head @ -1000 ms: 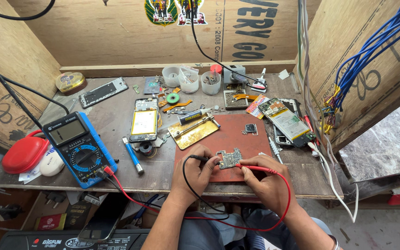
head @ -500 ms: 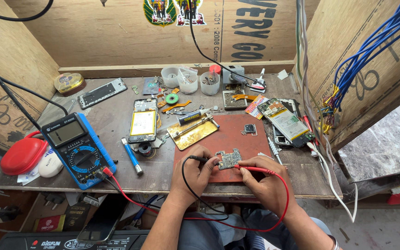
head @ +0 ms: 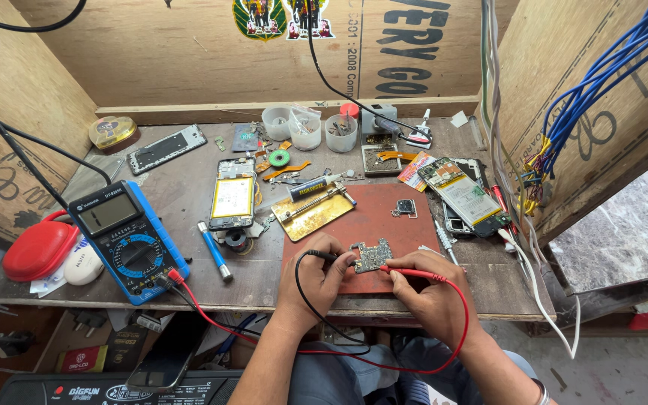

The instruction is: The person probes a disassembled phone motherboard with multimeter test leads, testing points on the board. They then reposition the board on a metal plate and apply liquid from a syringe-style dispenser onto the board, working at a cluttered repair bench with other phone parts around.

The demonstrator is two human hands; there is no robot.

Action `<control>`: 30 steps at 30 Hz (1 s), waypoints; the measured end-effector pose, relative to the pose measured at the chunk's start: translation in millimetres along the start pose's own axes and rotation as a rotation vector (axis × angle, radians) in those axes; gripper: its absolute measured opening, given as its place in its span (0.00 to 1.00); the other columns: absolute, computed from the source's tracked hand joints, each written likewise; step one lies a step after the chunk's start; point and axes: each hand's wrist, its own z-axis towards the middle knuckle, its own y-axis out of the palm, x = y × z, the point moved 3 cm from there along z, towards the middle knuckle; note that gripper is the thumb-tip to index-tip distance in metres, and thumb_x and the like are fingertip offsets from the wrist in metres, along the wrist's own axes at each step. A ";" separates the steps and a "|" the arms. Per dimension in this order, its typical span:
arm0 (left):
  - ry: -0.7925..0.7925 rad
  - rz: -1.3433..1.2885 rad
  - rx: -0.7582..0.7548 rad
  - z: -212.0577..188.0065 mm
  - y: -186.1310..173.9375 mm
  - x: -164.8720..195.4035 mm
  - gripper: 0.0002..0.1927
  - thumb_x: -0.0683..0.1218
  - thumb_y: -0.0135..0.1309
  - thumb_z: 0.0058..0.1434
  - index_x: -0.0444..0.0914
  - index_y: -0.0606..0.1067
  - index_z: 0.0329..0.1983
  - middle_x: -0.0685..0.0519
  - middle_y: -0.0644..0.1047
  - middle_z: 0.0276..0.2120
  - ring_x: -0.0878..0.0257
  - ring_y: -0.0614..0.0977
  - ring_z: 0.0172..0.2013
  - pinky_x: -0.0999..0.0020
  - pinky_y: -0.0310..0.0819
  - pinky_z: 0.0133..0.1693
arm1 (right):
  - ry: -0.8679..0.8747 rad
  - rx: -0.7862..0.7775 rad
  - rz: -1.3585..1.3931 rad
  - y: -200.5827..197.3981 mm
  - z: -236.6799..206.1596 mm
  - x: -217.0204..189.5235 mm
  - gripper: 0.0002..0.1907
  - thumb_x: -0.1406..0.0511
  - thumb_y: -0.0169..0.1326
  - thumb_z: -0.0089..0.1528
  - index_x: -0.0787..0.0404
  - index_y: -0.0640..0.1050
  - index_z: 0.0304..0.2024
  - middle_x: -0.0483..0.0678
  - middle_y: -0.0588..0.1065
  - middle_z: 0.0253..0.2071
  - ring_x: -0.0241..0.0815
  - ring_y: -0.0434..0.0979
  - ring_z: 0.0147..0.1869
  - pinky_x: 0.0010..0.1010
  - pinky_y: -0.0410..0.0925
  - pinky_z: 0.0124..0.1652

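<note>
While you press both probes on the small circuit board [head: 373, 256], you are in the measuring step. Your left hand [head: 322, 277] is closed around the black probe [head: 331, 256], and your right hand [head: 429, 289] is closed around the red probe [head: 414, 272]. The board lies on the red mat [head: 384, 217], at the near edge of the bench, between your hands. The blue multimeter [head: 129, 240] stands well apart, to the left. I judge the next move needs steady tips while you look left to the meter's screen.
</note>
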 end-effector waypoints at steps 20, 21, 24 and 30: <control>-0.004 0.001 -0.005 -6.2 14.9 5.4 0.14 0.52 0.56 0.66 0.36 0.75 0.33 0.50 0.79 0.27 0.59 0.82 0.25 0.64 0.74 0.30 | -0.029 0.007 -0.020 -11.9 -9.5 8.0 0.09 0.69 0.60 0.55 0.63 0.85 0.38 0.48 0.83 0.34 0.39 0.84 0.37 0.29 0.74 0.38; -0.003 0.000 -0.004 -5.1 14.8 5.0 0.14 0.52 0.56 0.66 0.36 0.75 0.33 0.50 0.78 0.27 0.59 0.82 0.26 0.64 0.74 0.30 | -0.029 0.006 -0.017 -11.6 -8.4 8.4 0.09 0.69 0.60 0.55 0.63 0.85 0.38 0.48 0.83 0.34 0.39 0.84 0.37 0.29 0.74 0.38; -0.006 0.008 -0.003 -5.1 14.0 4.2 0.14 0.52 0.56 0.66 0.36 0.75 0.33 0.51 0.78 0.26 0.59 0.82 0.25 0.64 0.74 0.30 | -0.024 0.005 -0.018 -10.9 -8.0 8.0 0.09 0.68 0.60 0.55 0.63 0.85 0.38 0.48 0.83 0.34 0.39 0.84 0.37 0.29 0.75 0.38; -0.002 0.025 0.000 -5.8 13.8 5.4 0.14 0.52 0.56 0.66 0.37 0.75 0.32 0.51 0.78 0.26 0.59 0.81 0.25 0.64 0.73 0.30 | -0.027 -0.002 -0.039 -12.0 -8.5 5.5 0.09 0.67 0.60 0.56 0.62 0.85 0.38 0.47 0.84 0.35 0.39 0.84 0.37 0.29 0.75 0.38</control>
